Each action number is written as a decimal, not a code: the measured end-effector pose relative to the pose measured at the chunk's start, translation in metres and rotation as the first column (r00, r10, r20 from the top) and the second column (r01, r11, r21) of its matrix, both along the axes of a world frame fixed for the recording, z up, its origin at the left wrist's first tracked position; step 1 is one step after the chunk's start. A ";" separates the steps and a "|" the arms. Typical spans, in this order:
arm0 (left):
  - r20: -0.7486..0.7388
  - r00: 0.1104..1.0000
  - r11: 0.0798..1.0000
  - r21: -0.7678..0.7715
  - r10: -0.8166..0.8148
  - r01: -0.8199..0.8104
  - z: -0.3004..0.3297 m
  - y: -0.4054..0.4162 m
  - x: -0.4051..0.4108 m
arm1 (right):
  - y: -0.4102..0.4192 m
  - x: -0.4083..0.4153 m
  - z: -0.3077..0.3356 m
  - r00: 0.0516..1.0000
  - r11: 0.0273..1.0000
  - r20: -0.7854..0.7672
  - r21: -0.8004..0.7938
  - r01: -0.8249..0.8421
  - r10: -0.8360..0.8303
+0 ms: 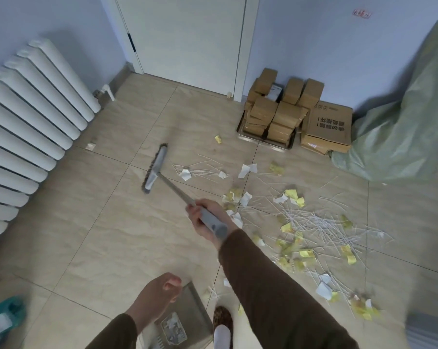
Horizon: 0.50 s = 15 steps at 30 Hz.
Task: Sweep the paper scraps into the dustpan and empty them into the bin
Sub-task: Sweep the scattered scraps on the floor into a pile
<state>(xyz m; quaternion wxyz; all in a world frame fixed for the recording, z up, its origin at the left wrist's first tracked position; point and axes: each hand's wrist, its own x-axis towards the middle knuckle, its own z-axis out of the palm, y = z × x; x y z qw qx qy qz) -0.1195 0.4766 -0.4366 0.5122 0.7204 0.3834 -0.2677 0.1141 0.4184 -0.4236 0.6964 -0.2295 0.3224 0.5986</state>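
My right hand (203, 217) grips the grey handle of a broom (155, 170). The broom head lies on the tiled floor, left of the mess. White and yellow paper scraps (298, 227) and thin white strips are scattered across the floor to the right of the broom. One small scrap (90, 146) lies alone near the radiator. My left hand (160, 295) holds the upper end of a grey dustpan (185, 321), which hangs low at the bottom of the view, next to my foot. The bin is not in view.
A white radiator (29, 127) runs along the left wall. A closed white door (187, 39) is at the back. Stacked cardboard boxes (288, 114) and a large green sack (409, 117) stand against the right wall. A teal object (4, 318) sits at the bottom left.
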 end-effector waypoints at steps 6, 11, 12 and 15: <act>0.052 0.998 0.998 0.060 -0.038 0.035 -0.020 0.003 0.024 | 0.062 0.074 -0.045 0.992 0.991 0.068 -0.082 0.107 -0.102; 0.068 0.995 0.996 0.056 -0.079 0.075 -0.024 -0.002 0.035 | -0.018 0.081 -0.057 0.959 0.956 0.036 -0.076 0.282 -0.280; 0.063 0.994 0.995 0.049 -0.090 0.087 -0.024 -0.006 0.035 | -0.039 0.073 -0.053 0.954 0.948 0.031 -0.110 0.299 -0.297; 0.057 0.992 0.993 0.038 -0.113 0.111 -0.018 -0.016 0.037 | -0.098 0.042 -0.037 0.950 0.933 0.007 -0.184 0.309 -0.313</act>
